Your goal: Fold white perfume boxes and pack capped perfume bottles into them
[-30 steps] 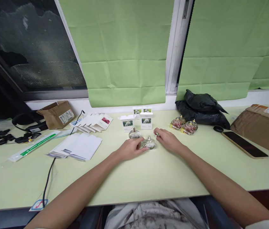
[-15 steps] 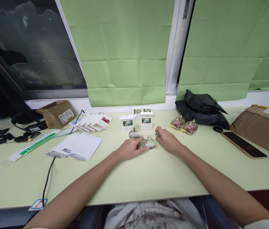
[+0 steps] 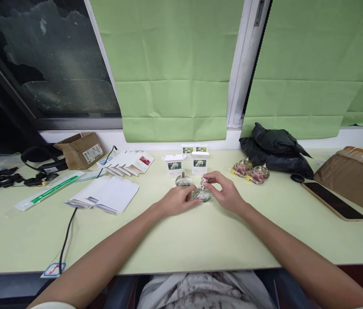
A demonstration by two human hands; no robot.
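A clear, rounded glass perfume bottle [image 3: 202,196] stands upright on the table, its base steadied between the thumb and fingers of my left hand [image 3: 175,201]. My right hand [image 3: 227,193] pinches a small clear cap [image 3: 204,181] at the neck of that bottle. Whether the cap is fully seated cannot be seen. Just behind my left fingers stands a second glass perfume bottle [image 3: 183,179] with its top on. Two white boxes with a white-flower picture, a left box [image 3: 174,167] and a right box [image 3: 200,164], stand behind the bottles.
Two pink-and-gold bottles [image 3: 257,174] lie right of my hands, before black plastic bags [image 3: 278,150]. Further right are a phone [image 3: 332,201] and a brown parcel [image 3: 355,176]. Flat white cartons [image 3: 113,195], a cable [image 3: 67,234] and an opened brown box [image 3: 81,151] lie left.
My right hand has moved left, bringing the cap from beside the perfume bottle onto its neck. My left hand stays at the bottle. The view has shifted slightly.
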